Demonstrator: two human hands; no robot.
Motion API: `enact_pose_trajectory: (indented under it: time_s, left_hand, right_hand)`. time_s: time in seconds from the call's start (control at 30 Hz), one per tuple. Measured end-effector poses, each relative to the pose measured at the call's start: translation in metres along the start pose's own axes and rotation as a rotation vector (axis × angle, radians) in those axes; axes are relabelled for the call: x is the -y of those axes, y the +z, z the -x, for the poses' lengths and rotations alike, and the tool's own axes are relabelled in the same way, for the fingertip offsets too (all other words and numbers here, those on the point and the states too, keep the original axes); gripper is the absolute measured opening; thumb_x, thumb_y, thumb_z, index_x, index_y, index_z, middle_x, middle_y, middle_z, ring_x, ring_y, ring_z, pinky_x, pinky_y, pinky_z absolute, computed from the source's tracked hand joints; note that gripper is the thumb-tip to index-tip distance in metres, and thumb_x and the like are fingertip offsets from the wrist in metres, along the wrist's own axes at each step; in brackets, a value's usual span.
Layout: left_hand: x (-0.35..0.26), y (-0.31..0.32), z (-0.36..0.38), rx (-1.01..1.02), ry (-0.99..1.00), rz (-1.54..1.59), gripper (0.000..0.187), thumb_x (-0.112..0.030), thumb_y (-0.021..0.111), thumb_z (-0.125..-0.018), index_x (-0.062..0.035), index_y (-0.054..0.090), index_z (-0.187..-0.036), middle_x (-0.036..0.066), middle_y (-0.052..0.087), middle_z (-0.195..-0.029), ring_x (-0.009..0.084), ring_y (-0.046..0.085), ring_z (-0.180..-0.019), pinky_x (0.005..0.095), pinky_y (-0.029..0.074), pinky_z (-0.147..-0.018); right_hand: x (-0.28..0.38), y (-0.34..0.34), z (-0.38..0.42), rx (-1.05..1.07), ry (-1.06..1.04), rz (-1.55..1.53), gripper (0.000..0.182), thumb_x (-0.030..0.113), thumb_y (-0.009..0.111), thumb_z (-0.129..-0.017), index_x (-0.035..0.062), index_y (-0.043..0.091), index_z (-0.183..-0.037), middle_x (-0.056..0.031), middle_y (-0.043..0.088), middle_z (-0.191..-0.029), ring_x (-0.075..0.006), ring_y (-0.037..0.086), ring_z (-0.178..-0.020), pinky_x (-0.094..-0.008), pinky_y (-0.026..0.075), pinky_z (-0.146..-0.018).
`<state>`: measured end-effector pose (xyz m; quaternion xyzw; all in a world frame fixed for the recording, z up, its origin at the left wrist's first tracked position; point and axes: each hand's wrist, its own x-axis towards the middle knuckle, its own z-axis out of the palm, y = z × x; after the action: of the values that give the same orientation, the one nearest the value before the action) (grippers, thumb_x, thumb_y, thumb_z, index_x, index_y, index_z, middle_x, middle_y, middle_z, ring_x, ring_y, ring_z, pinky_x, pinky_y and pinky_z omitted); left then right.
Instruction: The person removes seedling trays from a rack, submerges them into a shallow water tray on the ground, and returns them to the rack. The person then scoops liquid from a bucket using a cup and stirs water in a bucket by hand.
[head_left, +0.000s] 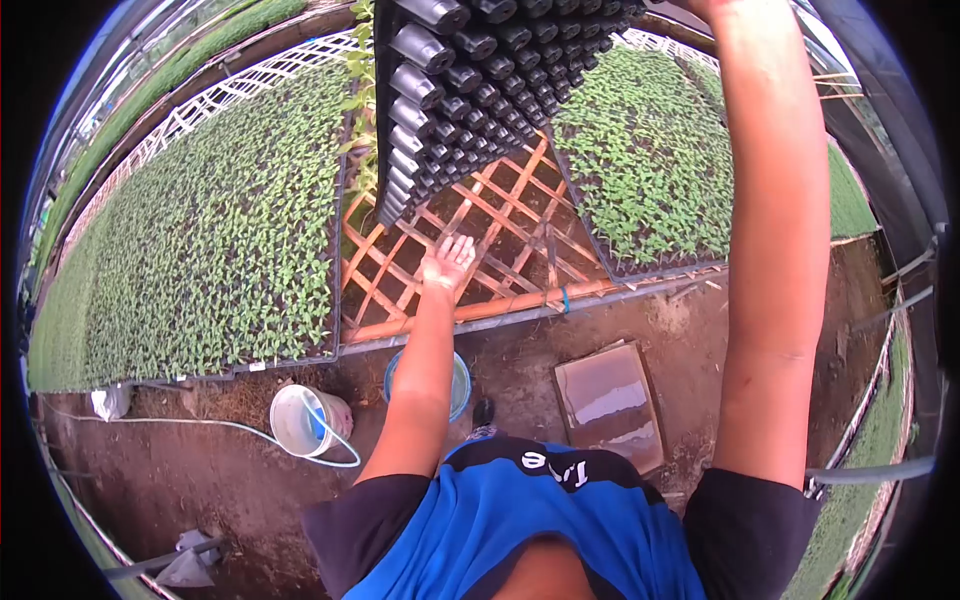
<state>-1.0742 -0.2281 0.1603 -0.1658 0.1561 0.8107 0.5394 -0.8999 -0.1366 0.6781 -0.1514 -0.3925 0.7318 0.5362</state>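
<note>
A black plastic seedling tray (450, 110) hangs raised and tilted at the top of the view, its rows of cell bottoms facing me. My right hand (712, 6) is at the tray's upper right edge and appears to grip it; the frame's top edge cuts off most of the fingers. Below the tray, my left hand (449, 262) is open, palm up with fingers stretched out, apart from the tray. Under that hand lies a bench top of crossed wooden slats (500, 230).
Trays of green seedlings cover the bench on the left (220, 220) and right (650, 160). On the dirt floor stand a white bucket (297, 420) with a hose (200, 421), a blue-rimmed tub (461, 385) behind my left forearm, and a flat rectangular board (610, 400).
</note>
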Motion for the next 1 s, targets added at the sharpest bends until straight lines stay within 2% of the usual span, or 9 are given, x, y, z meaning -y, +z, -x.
enact_pose_trajectory:
  time_s: [0.07, 0.13, 0.2, 0.27, 0.4, 0.47, 0.6, 0.73, 1.0]
  left_hand:
    - [0.032, 0.015, 0.010, 0.166, -0.042, 0.150, 0.055, -0.042, 0.018, -0.089, -0.0016, 0.024, -0.126, 0.022, 0.034, -0.126, 0.0362, 0.042, -0.109, 0.0475, 0.037, -0.086]
    - [0.061, -0.024, -0.021, 0.497, -0.315, 0.309, 0.047, -0.032, 0.034, -0.088, -0.0012, 0.031, -0.124, 0.016, 0.037, -0.125, 0.0315, 0.040, -0.111, 0.0444, 0.036, -0.088]
    - [0.101, -0.013, 0.007, 0.574, -0.327, 0.144, 0.046, -0.029, 0.037, -0.087, -0.0016, 0.032, -0.123, 0.015, 0.038, -0.125, 0.0298, 0.040, -0.111, 0.0429, 0.037, -0.088]
    - [0.144, -0.007, 0.026, 0.635, -0.280, -0.144, 0.045, -0.026, 0.040, -0.086, -0.0021, 0.033, -0.123, 0.014, 0.039, -0.124, 0.0282, 0.040, -0.111, 0.0413, 0.037, -0.089]
    - [0.248, -0.015, 0.052, 0.775, -0.152, -0.927, 0.043, -0.020, 0.046, -0.083, -0.0030, 0.035, -0.122, 0.012, 0.040, -0.123, 0.0248, 0.041, -0.111, 0.0383, 0.038, -0.089]
    - [0.318, -0.010, 0.107, 0.546, -0.651, -0.789, 0.046, -0.010, 0.055, -0.078, -0.0102, 0.034, -0.120, 0.003, 0.048, -0.104, 0.0142, 0.047, -0.098, 0.0324, 0.041, -0.083]
    - [0.500, -0.106, 0.153, 0.477, -0.935, -1.137, 0.048, -0.001, 0.056, -0.073, -0.0193, 0.034, -0.111, -0.001, 0.049, -0.098, 0.0135, 0.050, -0.087, 0.0365, 0.039, -0.071]
    - [0.633, -0.196, 0.205, 0.380, -1.062, -1.305, 0.037, -0.003, 0.056, -0.071, -0.0193, 0.038, -0.099, -0.005, 0.046, -0.088, 0.0092, 0.045, -0.077, 0.0306, 0.035, -0.060]
    - [0.676, -0.296, 0.181, 0.367, -1.170, -1.581, 0.028, -0.001, 0.051, -0.072, -0.0136, 0.045, -0.096, -0.003, 0.046, -0.078, 0.0080, 0.043, -0.061, 0.0217, 0.033, -0.047]
  right_hand:
    - [0.052, -0.051, 0.028, 0.138, -0.063, -0.064, 0.023, 0.018, 0.036, -0.086, 0.0034, 0.049, -0.098, -0.0099, 0.056, -0.097, -0.0310, 0.054, -0.088, -0.0435, 0.049, -0.070]
    - [0.111, -0.105, 0.072, 0.272, 0.103, -0.244, 0.023, 0.018, 0.039, -0.086, -0.0018, 0.049, -0.093, -0.0130, 0.059, -0.087, -0.0237, 0.060, -0.070, -0.0352, 0.052, -0.061]
    - [0.124, -0.141, 0.139, 0.258, -0.548, 0.636, 0.019, 0.013, 0.055, -0.075, -0.0010, 0.050, -0.087, -0.0094, 0.059, -0.081, -0.0182, 0.059, -0.067, -0.0263, 0.050, -0.056]
    - [0.188, -0.218, 0.177, 0.338, -0.377, 0.861, 0.020, 0.016, 0.057, -0.074, 0.0040, 0.051, -0.089, -0.0076, 0.058, -0.082, -0.0195, 0.057, -0.069, -0.0329, 0.049, -0.063]
    - [0.204, -0.298, 0.315, -0.559, -0.320, 0.624, 0.027, 0.020, 0.057, -0.075, -0.0006, 0.054, -0.091, -0.0105, 0.060, -0.076, -0.0198, 0.057, -0.061, -0.0304, 0.049, -0.059]
    - [0.204, -0.331, 0.368, -0.870, -0.223, 0.380, 0.031, 0.027, 0.059, -0.074, 0.0023, 0.056, -0.092, -0.0091, 0.060, -0.077, -0.0165, 0.058, -0.060, -0.0281, 0.049, -0.056]
    - [0.192, -0.426, 0.454, -0.969, -0.337, 0.218, 0.016, 0.010, 0.053, -0.079, 0.0007, 0.054, -0.092, -0.0076, 0.059, -0.087, -0.0150, 0.058, -0.076, -0.0272, 0.047, -0.071]
    - [0.199, -0.481, 0.510, -1.230, -0.349, 0.386, 0.018, 0.010, 0.053, -0.079, 0.0012, 0.053, -0.094, -0.0049, 0.059, -0.086, -0.0120, 0.057, -0.075, -0.0239, 0.047, -0.069]
    - [0.147, -0.638, 0.622, -1.480, -0.161, 0.523, 0.010, 0.011, 0.055, -0.080, 0.0117, 0.048, -0.072, 0.0041, 0.055, -0.069, -0.0021, 0.048, -0.055, -0.0146, 0.038, -0.049]
